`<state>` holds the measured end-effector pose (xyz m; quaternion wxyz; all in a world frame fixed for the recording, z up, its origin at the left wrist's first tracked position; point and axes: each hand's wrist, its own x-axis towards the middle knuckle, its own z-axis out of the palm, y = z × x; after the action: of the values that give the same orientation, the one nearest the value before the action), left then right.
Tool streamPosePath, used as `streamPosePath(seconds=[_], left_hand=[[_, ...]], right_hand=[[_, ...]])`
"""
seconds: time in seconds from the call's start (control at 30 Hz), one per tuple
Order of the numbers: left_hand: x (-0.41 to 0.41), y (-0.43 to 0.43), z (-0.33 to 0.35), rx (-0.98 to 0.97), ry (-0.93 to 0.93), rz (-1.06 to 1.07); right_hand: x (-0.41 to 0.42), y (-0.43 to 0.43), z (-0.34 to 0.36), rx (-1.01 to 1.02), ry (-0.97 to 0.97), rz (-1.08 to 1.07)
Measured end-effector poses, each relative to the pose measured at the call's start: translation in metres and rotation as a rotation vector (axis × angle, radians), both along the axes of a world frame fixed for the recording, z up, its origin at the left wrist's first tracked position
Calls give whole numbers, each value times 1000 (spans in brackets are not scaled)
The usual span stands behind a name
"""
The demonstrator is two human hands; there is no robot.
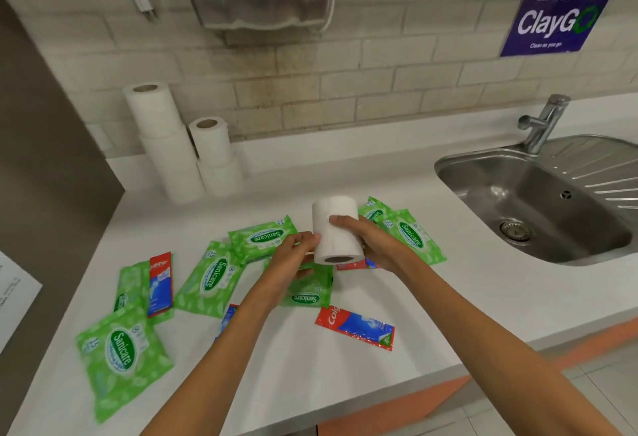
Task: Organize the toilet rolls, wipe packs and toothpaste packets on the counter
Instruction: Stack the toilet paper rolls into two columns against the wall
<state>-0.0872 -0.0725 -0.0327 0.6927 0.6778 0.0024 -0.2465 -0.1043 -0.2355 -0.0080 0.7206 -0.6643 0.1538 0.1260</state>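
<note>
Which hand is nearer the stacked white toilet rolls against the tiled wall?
Left. The left hand grips the lifted white toilet roll on the side toward the stacked white toilet rolls; the right hand holds its far side, toward the stainless steel sink.

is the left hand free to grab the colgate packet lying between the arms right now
Probably not yet: the left hand and right hand both hold the toilet roll. The Colgate packet lies uncovered, so nothing else blocks it.

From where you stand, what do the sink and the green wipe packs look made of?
The sink looks like stainless steel: brushed grey with bright reflections. The green wipe packs seem soft plastic film: glossy, crinkled edges.
</note>
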Motion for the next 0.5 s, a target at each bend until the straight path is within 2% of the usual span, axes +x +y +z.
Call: streamPosePath(seconds=[0.07,0.27,0.5], left_hand=[[7,10,6,-26,-9,-6],[27,47,20,-21,-79,22],[56,84,33,-29,-190,148]], right_hand=[[11,13,2,71,-23,35],[42,49,12,69,-89,99],[75,82,26,-146,-146,172]])
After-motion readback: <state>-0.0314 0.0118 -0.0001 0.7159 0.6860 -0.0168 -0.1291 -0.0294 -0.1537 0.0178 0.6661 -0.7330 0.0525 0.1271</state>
